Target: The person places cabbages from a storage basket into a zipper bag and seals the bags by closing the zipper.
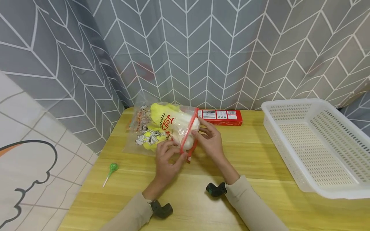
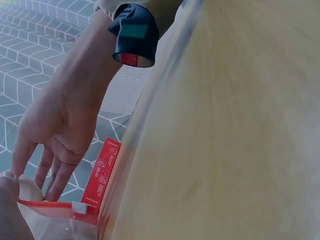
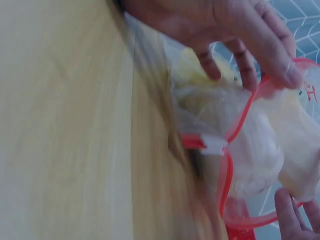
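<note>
A clear zip bag (image 1: 182,130) with a red rim and cartoon prints lies at the back of the table. Inside it are pieces shaped like bok choy, with yellow leafy ends (image 1: 162,112) and thick white stalks (image 3: 257,155). My left hand (image 1: 167,160) pinches the near side of the bag's rim between thumb and fingers. At the bag's mouth my right hand (image 1: 212,141) holds the white end of a bok choy (image 1: 195,124) with its fingertips. The rim stands apart around the stalks, and a white slider (image 3: 214,145) sits on the red strip.
Behind the bag lies a red box (image 1: 222,117) by the patterned curtain (image 1: 199,57). A white slotted basket (image 1: 289,157) stands at the right. On the left of the table lies a green lollipop (image 1: 113,167).
</note>
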Demonstrator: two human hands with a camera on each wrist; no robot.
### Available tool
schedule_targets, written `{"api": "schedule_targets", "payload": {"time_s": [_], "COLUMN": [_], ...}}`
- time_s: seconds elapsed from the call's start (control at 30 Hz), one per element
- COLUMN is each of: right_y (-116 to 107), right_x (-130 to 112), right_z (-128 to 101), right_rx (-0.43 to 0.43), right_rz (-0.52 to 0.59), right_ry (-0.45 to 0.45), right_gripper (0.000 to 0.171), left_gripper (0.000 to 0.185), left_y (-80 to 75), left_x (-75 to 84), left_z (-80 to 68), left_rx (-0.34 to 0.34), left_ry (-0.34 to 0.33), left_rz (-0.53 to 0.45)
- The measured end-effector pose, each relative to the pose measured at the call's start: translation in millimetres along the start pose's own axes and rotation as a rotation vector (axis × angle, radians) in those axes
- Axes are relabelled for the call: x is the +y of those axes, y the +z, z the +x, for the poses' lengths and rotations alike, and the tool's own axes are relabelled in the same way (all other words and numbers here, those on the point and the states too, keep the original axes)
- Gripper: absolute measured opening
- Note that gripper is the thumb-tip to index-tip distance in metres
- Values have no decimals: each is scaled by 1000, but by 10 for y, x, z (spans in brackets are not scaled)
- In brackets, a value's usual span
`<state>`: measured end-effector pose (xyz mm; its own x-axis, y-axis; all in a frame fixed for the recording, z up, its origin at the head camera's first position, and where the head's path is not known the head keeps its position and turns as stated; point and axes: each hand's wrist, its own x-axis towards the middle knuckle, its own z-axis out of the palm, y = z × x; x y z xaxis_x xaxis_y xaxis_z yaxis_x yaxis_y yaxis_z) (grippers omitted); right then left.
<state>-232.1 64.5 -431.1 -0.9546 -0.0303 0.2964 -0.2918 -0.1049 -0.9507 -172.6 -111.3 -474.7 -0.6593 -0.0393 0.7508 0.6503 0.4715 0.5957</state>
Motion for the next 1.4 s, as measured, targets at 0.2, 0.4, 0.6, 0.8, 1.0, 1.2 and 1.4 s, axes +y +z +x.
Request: {"api": "schedule_targets", "payload": {"time_s": [0.2, 0.4, 0.6, 0.8, 1.0, 1.2, 1.4], "right_y": [-98, -185, -259, -335, -388, -398, -402], "right_x": [101, 170, 213, 268, 340, 385, 392], "right_z": [31, 40, 59, 84, 90, 82, 74], "right_rx": [-46, -60, -50, 12, 125, 195, 198], "right_rz": [29, 38, 49, 16, -52, -130, -126], "right_ry": [16, 90, 152, 164, 115, 58, 42], "right_gripper": [55, 49, 47, 46, 38, 31, 29], "left_gripper": [11, 10, 11, 13, 13, 11, 10], "left_y": [-1, 3, 6, 11, 6, -4, -8], "left_x": [23, 36, 49, 51, 38, 23, 24], "left_z": [15, 9, 8, 8, 13, 10, 11], "left_rx": [-34, -53, -57, -61, -59, -55, -44], "left_ry": [-26, -53, -53, -40, -26, -14, -10], "left_rz": [60, 89, 82, 76, 75, 62, 56]}}
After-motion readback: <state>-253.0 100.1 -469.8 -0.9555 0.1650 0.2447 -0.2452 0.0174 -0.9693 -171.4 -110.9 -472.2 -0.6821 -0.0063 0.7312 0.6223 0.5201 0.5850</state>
